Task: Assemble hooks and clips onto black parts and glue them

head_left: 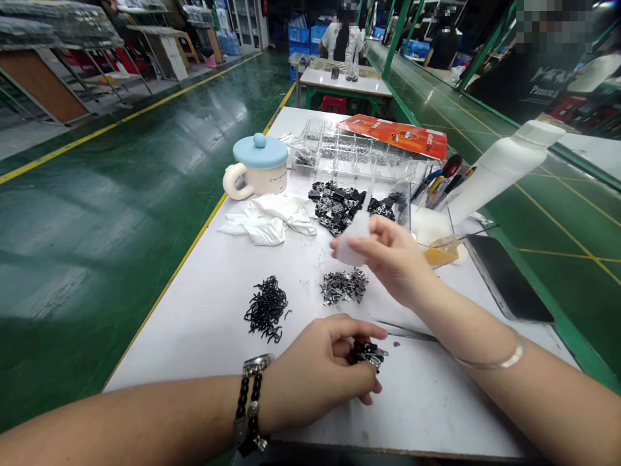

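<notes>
My left hand point(330, 369), with a watch and black beads at the wrist, curls its fingers around small black and silver parts point(369, 355) low over the white table point(194, 323). In my right hand point(388, 259) is a translucent squeeze bottle point(356, 236), its thin nozzle pointing up. Beneath that bottle lies a pile of small silver pieces point(344, 286). A heap of black curved pieces point(266, 307) lies further left. Behind the bottle is a pile of black and silver assemblies point(337, 204). Tweezers point(407, 332) rest between my two forearms.
A mug with a blue lid point(259, 165) and a white cloth point(274, 217) stand and lie at the back left. Behind is a clear compartment box point(349, 152) under an orange packet point(398, 136). At right are a white bottle point(499, 168), tools and a phone point(507, 278).
</notes>
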A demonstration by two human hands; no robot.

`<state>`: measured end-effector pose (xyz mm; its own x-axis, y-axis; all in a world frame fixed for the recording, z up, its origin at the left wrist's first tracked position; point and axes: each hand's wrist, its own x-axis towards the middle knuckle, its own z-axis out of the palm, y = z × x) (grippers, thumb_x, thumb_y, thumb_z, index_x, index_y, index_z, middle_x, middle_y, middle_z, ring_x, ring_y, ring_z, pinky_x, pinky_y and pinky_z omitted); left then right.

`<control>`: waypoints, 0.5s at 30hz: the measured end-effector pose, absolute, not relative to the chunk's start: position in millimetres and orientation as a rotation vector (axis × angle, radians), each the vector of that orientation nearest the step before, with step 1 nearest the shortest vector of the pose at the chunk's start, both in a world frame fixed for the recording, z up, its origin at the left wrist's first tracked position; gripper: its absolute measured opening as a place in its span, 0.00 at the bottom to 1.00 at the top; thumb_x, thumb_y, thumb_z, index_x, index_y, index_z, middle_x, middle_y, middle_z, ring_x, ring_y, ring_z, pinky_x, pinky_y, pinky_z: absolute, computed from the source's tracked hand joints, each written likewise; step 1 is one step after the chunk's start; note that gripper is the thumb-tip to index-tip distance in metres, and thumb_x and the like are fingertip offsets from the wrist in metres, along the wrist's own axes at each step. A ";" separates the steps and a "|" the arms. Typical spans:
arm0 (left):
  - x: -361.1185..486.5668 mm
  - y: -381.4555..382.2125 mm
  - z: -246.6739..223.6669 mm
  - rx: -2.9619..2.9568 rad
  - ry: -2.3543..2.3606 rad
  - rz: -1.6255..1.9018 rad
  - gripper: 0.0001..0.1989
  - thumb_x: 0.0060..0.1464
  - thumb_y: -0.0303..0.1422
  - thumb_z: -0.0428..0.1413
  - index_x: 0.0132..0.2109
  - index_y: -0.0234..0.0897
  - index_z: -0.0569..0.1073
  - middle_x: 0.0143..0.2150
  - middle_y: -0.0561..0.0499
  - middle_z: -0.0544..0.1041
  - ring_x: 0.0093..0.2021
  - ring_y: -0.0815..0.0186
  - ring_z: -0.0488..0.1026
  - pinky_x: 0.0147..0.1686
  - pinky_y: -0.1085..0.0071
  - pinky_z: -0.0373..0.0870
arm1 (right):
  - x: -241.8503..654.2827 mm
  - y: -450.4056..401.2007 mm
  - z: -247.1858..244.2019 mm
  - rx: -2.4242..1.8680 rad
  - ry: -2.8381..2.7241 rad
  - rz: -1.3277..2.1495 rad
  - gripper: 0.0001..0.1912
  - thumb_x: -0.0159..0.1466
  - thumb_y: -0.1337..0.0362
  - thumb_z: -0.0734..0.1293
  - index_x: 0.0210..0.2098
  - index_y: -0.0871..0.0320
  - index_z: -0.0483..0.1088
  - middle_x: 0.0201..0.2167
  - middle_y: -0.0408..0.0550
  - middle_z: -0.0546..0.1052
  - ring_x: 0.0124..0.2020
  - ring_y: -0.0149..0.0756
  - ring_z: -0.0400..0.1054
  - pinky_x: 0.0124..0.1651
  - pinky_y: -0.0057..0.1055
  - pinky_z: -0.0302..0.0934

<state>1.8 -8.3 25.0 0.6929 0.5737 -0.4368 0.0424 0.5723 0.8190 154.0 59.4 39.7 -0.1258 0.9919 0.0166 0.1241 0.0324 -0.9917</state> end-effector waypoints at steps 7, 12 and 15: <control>-1.2 2.5 31.6 1.048 0.790 0.366 0.10 0.48 0.24 0.54 0.40 0.36 0.66 0.25 0.59 0.65 0.26 0.73 0.68 0.25 0.77 0.63 | 205.8 15.3 52.9 -1.218 -0.962 1.096 0.17 0.60 0.50 0.64 0.26 0.54 0.57 0.19 0.39 0.49 0.20 0.29 0.47 0.26 0.30 0.56; -0.1 4.3 33.0 1.032 0.820 0.308 0.11 0.53 0.29 0.52 0.44 0.33 0.70 0.25 0.57 0.65 0.26 0.74 0.64 0.28 0.76 0.62 | 207.6 -15.8 59.9 -1.252 -0.846 0.923 0.15 0.58 0.49 0.66 0.27 0.52 0.65 0.26 0.45 0.56 0.26 0.33 0.54 0.35 0.37 0.62; -1.1 4.1 33.5 1.048 0.851 0.247 0.15 0.50 0.33 0.57 0.46 0.34 0.70 0.25 0.58 0.63 0.26 0.74 0.62 0.28 0.75 0.60 | 203.8 -34.9 59.6 -1.340 -1.079 0.734 0.13 0.62 0.44 0.57 0.34 0.43 0.65 0.29 0.47 0.57 0.28 0.39 0.55 0.41 0.44 0.61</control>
